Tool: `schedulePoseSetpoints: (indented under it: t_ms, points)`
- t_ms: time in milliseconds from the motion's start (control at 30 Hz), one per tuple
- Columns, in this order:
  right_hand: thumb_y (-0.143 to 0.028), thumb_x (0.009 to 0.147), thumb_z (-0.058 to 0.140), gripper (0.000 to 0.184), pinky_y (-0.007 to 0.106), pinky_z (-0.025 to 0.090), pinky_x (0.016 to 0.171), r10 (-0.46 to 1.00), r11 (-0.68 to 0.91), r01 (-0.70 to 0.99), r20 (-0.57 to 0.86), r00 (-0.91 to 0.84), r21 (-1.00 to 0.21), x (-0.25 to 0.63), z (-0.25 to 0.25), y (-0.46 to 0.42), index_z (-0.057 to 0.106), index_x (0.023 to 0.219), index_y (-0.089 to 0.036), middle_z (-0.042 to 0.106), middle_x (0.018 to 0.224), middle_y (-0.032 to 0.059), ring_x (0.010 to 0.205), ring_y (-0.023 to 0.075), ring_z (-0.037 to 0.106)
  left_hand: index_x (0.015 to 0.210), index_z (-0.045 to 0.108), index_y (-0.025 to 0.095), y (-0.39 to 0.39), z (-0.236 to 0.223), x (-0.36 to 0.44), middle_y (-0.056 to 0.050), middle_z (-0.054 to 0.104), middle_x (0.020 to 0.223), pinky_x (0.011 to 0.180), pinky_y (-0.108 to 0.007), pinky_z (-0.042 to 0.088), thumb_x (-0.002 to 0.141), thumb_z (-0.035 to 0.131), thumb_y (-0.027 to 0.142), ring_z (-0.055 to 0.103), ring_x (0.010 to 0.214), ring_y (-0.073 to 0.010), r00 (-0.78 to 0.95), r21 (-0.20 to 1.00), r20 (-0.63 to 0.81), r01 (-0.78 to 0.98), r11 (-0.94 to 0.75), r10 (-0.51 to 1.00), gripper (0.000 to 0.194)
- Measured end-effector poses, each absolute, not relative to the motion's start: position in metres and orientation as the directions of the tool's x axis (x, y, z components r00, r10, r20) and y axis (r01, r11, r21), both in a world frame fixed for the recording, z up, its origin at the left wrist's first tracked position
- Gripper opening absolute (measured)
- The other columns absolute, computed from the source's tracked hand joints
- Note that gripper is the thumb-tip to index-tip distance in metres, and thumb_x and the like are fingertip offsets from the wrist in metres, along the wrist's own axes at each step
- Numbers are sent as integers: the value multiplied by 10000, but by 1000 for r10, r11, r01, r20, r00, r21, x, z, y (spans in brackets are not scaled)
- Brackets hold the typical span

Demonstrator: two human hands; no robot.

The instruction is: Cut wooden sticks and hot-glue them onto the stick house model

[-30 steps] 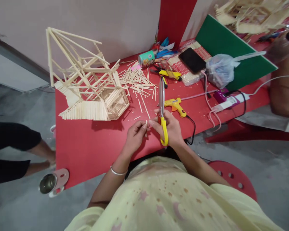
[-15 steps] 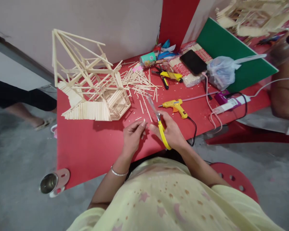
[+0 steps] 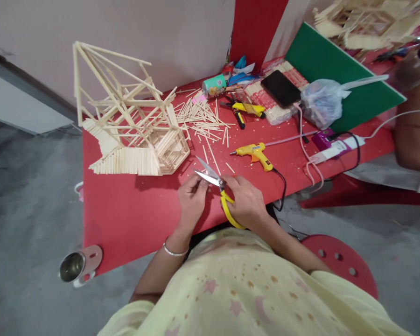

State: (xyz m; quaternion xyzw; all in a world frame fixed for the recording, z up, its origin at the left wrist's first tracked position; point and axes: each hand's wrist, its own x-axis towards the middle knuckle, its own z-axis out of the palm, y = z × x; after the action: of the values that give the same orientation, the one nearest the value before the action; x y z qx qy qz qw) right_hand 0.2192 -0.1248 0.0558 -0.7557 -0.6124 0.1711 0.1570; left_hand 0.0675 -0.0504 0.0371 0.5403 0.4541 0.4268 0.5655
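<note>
Near the front edge of the table, my right hand [image 3: 249, 201] grips yellow-handled scissors [image 3: 227, 205], their blades apart and pointing left over my left fingertips. My left hand [image 3: 192, 198] is closed in a pinch on a small wooden stick, now mostly hidden behind the lower blade. Just beyond the hands, several thin sticks [image 3: 210, 156] lie loose, with a larger pile of sticks [image 3: 203, 119] farther back. A stick-built model [image 3: 126, 161], with a hexagonal part and an open frame, stands to the left.
A yellow glue gun [image 3: 254, 153] lies right of the hands, its black cord hanging over the edge. Behind are pliers [image 3: 245, 109], a phone [image 3: 281, 88], a tied plastic bag [image 3: 321, 102] and a power strip [image 3: 336, 151]. A metal cup [image 3: 72, 267] sits at the near left corner.
The scissors have swung left and down, so their open blades now reach my left fingertips. A short stick now lies on the table near the glue gun. The person's leg at the left is gone.
</note>
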Motion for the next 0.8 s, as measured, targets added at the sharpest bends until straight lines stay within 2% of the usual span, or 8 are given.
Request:
schedulePoseSetpoints:
  t_ms: [367,567,700,800]
  points:
    - [-268,880,591,487,290,457,803,980,-196,839,-122,155,-507,215,60,-127,574,1367,-261,697,1175,73,1043,234,650,780,695,211,-52,35,66,-5,598,733,647,-238,411,918,673,367,525,705,-142,220,999,-48,26,43,974,210]
    - [-300,928,528,406,288,408,714,974,-212,824,-177,139,-525,212,58,-127,603,1325,-256,727,1040,62,878,215,662,802,707,191,-49,32,62,-19,606,762,667,-263,433,948,639,359,551,717,-149,245,988,114,73,-136,963,233]
    - [-293,927,519,389,279,377,686,980,-191,824,-151,130,-533,211,57,-128,608,1304,-263,730,992,50,847,206,656,803,710,191,-47,32,60,-16,599,761,683,-273,440,963,622,326,553,708,-145,253,976,165,97,-194,953,227]
    - [-274,907,524,403,274,372,686,985,-165,817,-134,108,-552,211,59,-128,595,1304,-263,722,1030,53,888,208,657,795,704,192,-46,34,58,-13,601,753,680,-275,435,963,621,308,549,694,-141,250,968,189,117,-223,950,221]
